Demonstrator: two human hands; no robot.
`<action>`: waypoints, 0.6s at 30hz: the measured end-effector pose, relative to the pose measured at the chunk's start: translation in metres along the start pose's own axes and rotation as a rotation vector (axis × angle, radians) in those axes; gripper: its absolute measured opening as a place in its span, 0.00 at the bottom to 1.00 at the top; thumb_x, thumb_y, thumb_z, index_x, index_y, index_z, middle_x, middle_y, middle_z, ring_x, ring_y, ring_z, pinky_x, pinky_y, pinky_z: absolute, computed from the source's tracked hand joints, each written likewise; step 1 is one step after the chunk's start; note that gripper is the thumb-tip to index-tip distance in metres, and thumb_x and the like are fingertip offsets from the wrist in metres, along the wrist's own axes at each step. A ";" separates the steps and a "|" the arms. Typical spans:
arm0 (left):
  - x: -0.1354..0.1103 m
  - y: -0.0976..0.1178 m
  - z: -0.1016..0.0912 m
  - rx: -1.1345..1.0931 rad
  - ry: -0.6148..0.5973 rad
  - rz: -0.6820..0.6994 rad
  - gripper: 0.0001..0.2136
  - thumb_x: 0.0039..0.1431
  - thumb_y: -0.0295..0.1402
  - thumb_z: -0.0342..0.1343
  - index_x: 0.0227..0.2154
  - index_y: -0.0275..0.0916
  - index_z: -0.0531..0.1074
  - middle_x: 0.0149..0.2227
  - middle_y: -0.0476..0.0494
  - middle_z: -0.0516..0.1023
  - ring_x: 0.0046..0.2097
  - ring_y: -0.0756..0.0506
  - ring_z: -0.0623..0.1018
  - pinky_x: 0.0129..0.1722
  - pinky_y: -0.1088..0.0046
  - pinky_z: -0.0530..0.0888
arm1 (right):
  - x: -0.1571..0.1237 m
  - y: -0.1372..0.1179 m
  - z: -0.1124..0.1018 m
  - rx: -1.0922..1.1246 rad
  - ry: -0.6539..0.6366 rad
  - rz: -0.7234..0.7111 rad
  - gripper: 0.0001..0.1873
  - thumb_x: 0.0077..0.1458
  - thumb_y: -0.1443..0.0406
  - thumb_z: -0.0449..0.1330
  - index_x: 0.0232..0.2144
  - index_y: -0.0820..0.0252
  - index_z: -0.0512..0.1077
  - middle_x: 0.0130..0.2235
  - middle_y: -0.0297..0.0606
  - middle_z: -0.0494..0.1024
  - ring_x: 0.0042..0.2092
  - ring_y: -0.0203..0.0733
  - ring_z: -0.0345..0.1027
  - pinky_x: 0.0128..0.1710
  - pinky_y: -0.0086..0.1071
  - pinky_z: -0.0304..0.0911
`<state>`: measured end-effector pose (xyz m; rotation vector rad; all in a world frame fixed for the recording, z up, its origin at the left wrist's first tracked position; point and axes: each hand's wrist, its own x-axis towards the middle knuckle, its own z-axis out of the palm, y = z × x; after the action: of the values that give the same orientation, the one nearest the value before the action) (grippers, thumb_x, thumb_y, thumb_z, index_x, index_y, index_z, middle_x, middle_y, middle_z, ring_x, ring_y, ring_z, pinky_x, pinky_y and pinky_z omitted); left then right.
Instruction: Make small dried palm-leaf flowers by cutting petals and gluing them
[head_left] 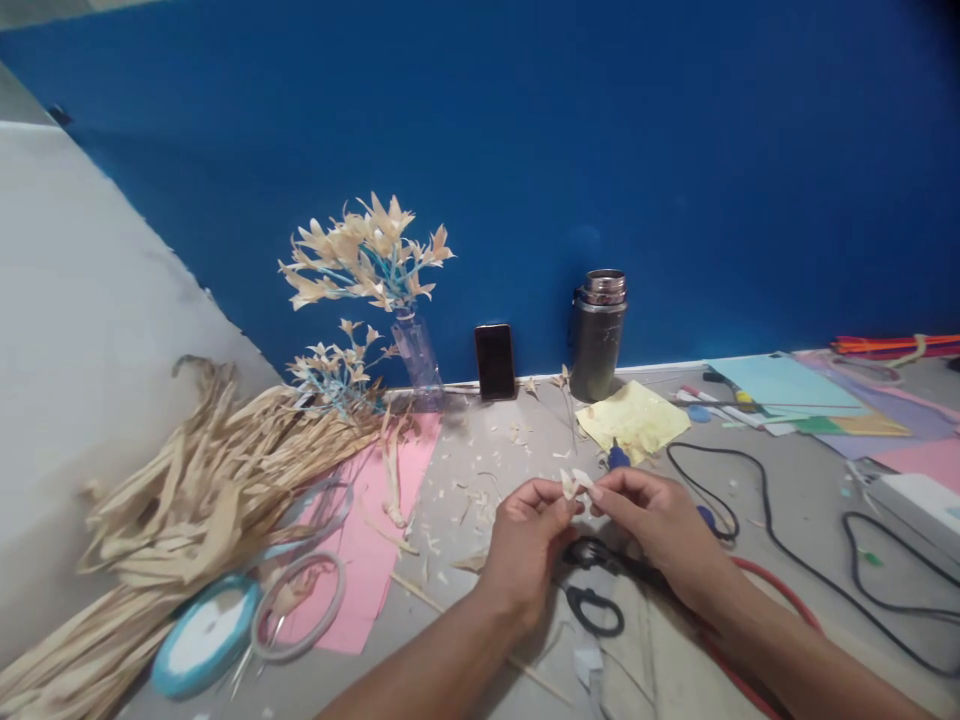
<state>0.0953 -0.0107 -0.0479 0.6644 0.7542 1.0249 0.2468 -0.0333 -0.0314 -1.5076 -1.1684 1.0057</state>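
My left hand and my right hand meet near the middle of the table. Between their fingertips is a small cream flower with pointed petals, apparently made of dried husk. Both hands are closed in a pinch on it, the left at its base and the right at a petal. Just below the hands lie black-handled scissors, partly covered by my right hand. A blue-tipped tool shows behind the right fingers; most of it is hidden.
Dried husks heap up at left beside a blue ribbon spool and a tape roll. Behind stand a vase of husk flowers, a phone and a flask. Black cable curls at right, near coloured paper.
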 end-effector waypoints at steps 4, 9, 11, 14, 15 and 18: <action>-0.001 -0.004 0.003 0.201 0.050 0.135 0.09 0.44 0.32 0.70 0.27 0.35 0.77 0.30 0.44 0.80 0.31 0.50 0.75 0.34 0.76 0.71 | -0.005 -0.002 0.006 -0.047 0.016 -0.070 0.13 0.47 0.56 0.61 0.20 0.59 0.71 0.21 0.32 0.70 0.25 0.35 0.59 0.25 0.30 0.55; 0.001 0.001 0.001 0.312 0.065 0.143 0.08 0.46 0.33 0.68 0.27 0.36 0.77 0.26 0.46 0.78 0.28 0.51 0.73 0.31 0.76 0.68 | -0.008 0.003 0.004 -0.029 -0.116 -0.077 0.10 0.48 0.59 0.60 0.23 0.60 0.72 0.24 0.33 0.73 0.28 0.37 0.64 0.28 0.30 0.58; -0.001 0.007 0.002 0.379 0.006 0.140 0.06 0.47 0.32 0.67 0.26 0.35 0.76 0.25 0.45 0.77 0.27 0.51 0.71 0.29 0.76 0.67 | -0.006 0.004 -0.003 0.004 -0.152 -0.048 0.10 0.49 0.59 0.62 0.25 0.61 0.73 0.25 0.34 0.73 0.28 0.37 0.64 0.28 0.30 0.58; -0.006 0.013 0.006 0.485 -0.098 0.156 0.02 0.47 0.28 0.64 0.24 0.36 0.77 0.25 0.45 0.77 0.28 0.49 0.73 0.32 0.74 0.69 | -0.004 0.004 -0.015 0.092 -0.141 0.024 0.12 0.52 0.56 0.63 0.28 0.60 0.74 0.25 0.32 0.72 0.26 0.34 0.60 0.26 0.28 0.54; -0.008 0.015 0.007 0.522 -0.121 0.168 0.01 0.48 0.27 0.63 0.24 0.37 0.77 0.24 0.45 0.77 0.29 0.49 0.73 0.32 0.73 0.69 | -0.003 0.003 -0.018 0.135 -0.160 0.052 0.13 0.53 0.55 0.63 0.28 0.60 0.74 0.25 0.31 0.70 0.25 0.33 0.58 0.25 0.28 0.52; -0.011 0.016 0.006 0.644 -0.186 0.239 0.04 0.51 0.26 0.61 0.24 0.39 0.78 0.26 0.44 0.78 0.30 0.47 0.74 0.34 0.72 0.70 | -0.004 0.003 -0.022 0.232 -0.248 0.107 0.14 0.52 0.55 0.65 0.26 0.61 0.73 0.23 0.29 0.66 0.24 0.30 0.52 0.23 0.27 0.46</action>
<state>0.0889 -0.0162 -0.0292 1.4123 0.8575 0.9128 0.2681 -0.0416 -0.0289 -1.2984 -1.1055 1.3829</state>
